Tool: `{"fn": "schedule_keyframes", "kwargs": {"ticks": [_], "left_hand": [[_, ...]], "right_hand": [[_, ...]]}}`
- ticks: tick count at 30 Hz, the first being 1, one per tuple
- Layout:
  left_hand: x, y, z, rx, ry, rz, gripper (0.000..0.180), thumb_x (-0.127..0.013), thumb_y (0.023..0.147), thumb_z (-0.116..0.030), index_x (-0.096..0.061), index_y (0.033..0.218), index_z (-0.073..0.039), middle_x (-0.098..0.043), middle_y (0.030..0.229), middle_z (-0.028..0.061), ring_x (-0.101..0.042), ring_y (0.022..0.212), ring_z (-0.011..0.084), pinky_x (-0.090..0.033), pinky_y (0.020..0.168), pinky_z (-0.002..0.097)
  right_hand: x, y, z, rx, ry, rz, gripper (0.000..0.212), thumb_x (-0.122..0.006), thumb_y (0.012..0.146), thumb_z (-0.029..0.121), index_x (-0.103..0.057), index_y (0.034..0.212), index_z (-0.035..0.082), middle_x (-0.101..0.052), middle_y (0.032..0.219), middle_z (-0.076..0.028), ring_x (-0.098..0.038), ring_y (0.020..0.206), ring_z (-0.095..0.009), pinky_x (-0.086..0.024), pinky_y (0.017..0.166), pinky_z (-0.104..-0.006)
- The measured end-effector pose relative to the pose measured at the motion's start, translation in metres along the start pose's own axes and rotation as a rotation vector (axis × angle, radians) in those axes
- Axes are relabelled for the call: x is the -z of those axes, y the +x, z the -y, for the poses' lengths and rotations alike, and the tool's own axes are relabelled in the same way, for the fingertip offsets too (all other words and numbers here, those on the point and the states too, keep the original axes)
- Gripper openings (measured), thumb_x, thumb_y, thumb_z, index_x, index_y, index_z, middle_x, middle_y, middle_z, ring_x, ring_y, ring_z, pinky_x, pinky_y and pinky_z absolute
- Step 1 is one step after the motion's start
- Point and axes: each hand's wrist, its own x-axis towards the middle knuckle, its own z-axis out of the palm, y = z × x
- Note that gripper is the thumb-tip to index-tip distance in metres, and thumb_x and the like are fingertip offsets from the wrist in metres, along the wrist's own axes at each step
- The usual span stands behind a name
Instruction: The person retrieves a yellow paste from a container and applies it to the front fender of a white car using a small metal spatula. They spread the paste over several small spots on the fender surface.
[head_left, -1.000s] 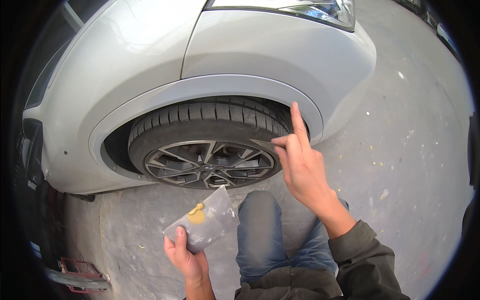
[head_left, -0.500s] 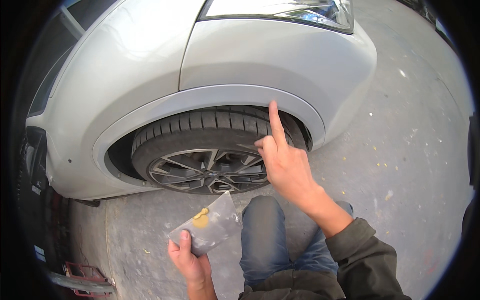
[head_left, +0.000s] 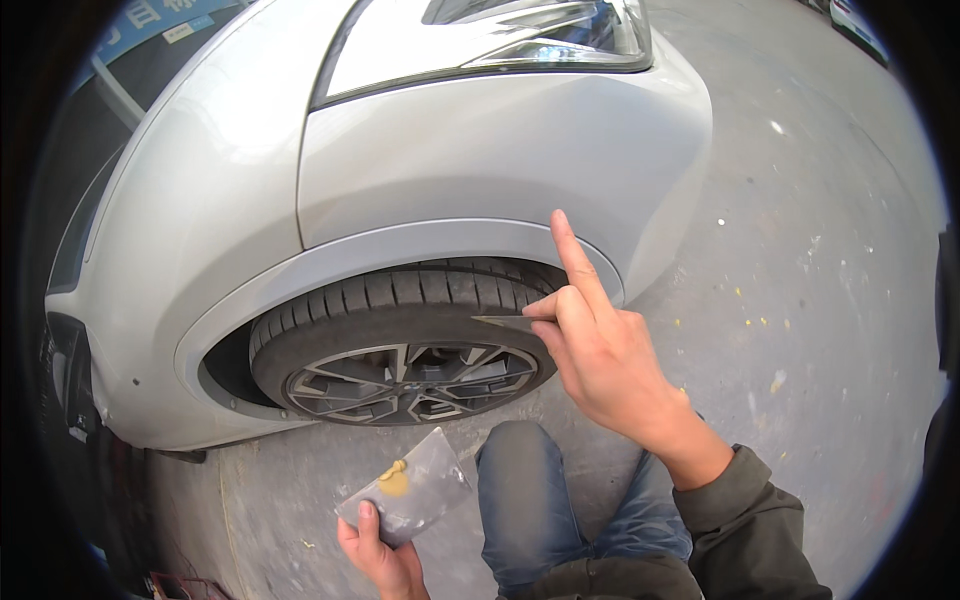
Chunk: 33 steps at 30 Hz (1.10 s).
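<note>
My left hand [head_left: 385, 555] grips the lower edge of a flat grey plate [head_left: 430, 500], thumb on top. A small lump of yellow-brown putty [head_left: 395, 470] sits on it, with a smear just below. My right hand [head_left: 612, 365] is raised at the front of the wheel arch, its index finger stretched out at the arch trim [head_left: 430, 240]; whether it touches cannot be told. Between its thumb and other fingers is a thin flat scraper [head_left: 502, 321], seen nearly edge-on, pointing left in front of the tyre [head_left: 400, 308].
A silver-white car's fender and bumper [head_left: 480, 150] fill the upper middle, with a headlight [head_left: 550, 45] above. The spoked wheel [head_left: 412, 383] stands before my knees [head_left: 520, 480]. Pale specks dot the grey concrete floor [head_left: 800, 350]. Another vehicle [head_left: 858, 28] shows at the far right.
The view has shifted, so the car sits lower and further left. My right hand has turned, bringing the scraper's blade into sight. My left hand still holds the plate with its putty.
</note>
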Motion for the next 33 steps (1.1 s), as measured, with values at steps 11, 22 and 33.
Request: {"fn": "schedule_keyframes", "kwargs": {"ticks": [11,22,33], "left_hand": [[-0.02,0.005,0.007,0.025,0.018,0.049,0.018,-0.057,0.094,-0.013,-0.057,0.106,0.0,-0.066,0.102,0.0113,-0.063,0.091,0.0193,-0.05,0.086,0.0342],[-0.075,0.029,-0.008,0.003,0.005,0.12,0.016,-0.061,0.094,-0.012,-0.059,0.102,0.002,-0.065,0.097,0.009,-0.059,0.088,0.0133,-0.046,0.082,0.0292],[-0.091,0.024,-0.005,0.073,-0.028,0.208,0.018,-0.061,0.094,-0.012,-0.059,0.105,0.001,-0.066,0.1,0.0086,-0.061,0.09,0.0137,-0.048,0.083,0.028]], "right_hand": [[0.005,0.016,-0.003,0.008,-0.049,0.051,0.018,-0.067,0.077,-0.005,-0.05,0.079,-0.002,-0.034,0.146,-0.033,-0.066,0.069,-0.03,-0.051,0.056,-0.035],[0.007,-0.044,-0.003,-0.219,0.25,-0.394,0.026,-0.066,0.075,-0.009,-0.068,0.099,-0.001,-0.072,0.096,-0.013,-0.07,0.082,-0.026,-0.055,0.071,-0.0308],[0.006,-0.045,0.041,0.261,-0.098,-0.053,0.027,-0.068,0.073,0.014,-0.074,0.099,0.009,-0.071,0.106,-0.001,-0.058,0.087,-0.013,-0.041,0.073,-0.0269]]}}
